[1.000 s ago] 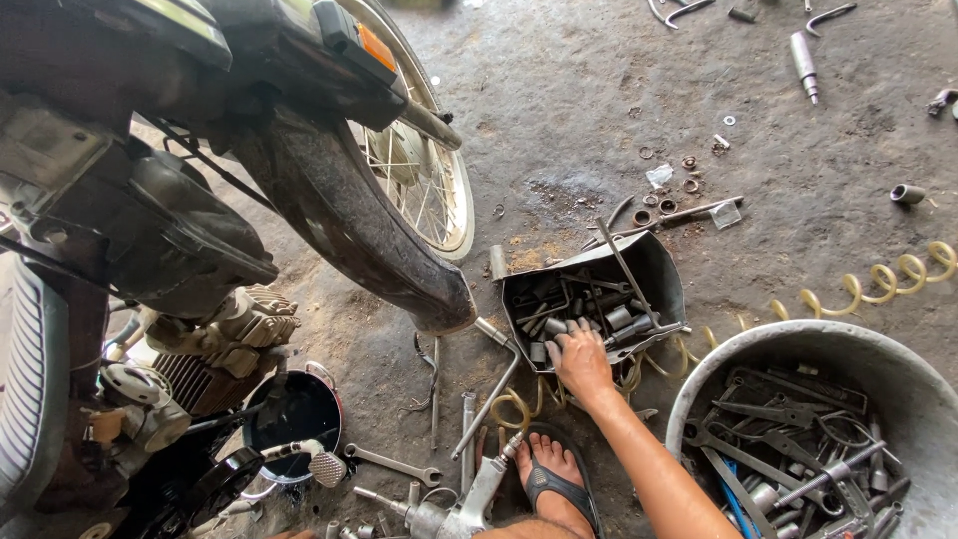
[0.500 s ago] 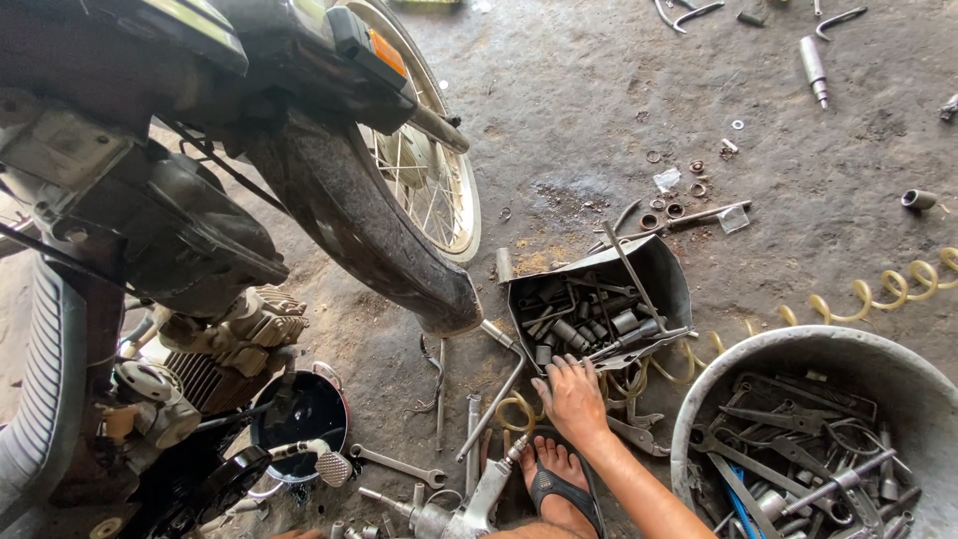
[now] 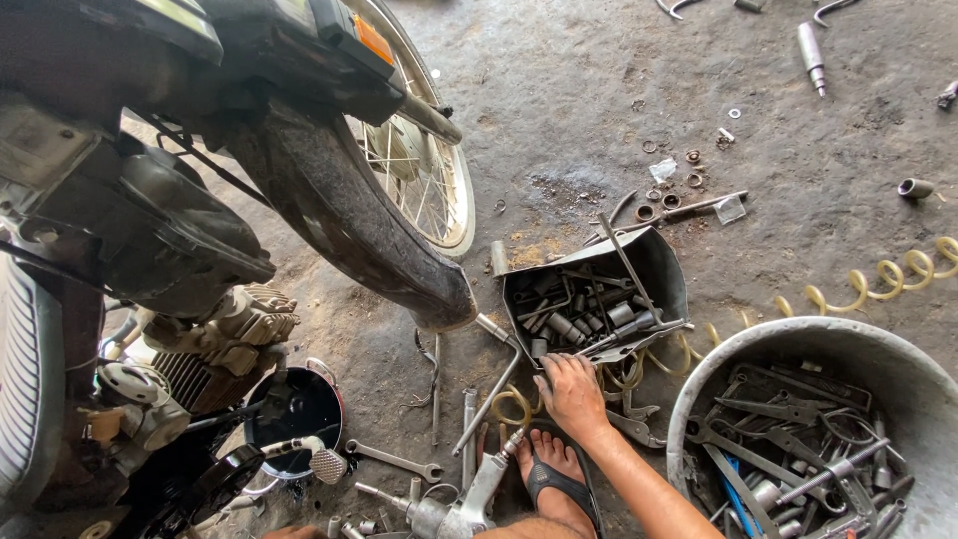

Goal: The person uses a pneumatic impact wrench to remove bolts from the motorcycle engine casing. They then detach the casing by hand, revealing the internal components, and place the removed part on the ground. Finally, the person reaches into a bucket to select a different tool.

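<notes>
The right hand rests palm down, fingers spread and gripping nothing, just at 6 o'clock of the dark metal tool box full of sockets. A sandalled foot sits below it; a grey tub of wrenches lies at 3 o'clock. The left hand seems out of view.

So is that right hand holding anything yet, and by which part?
It cannot be told. The right hand lies palm down at the near edge of the metal tray of sockets; its fingers hide whatever is under them. No left hand shows.
</notes>
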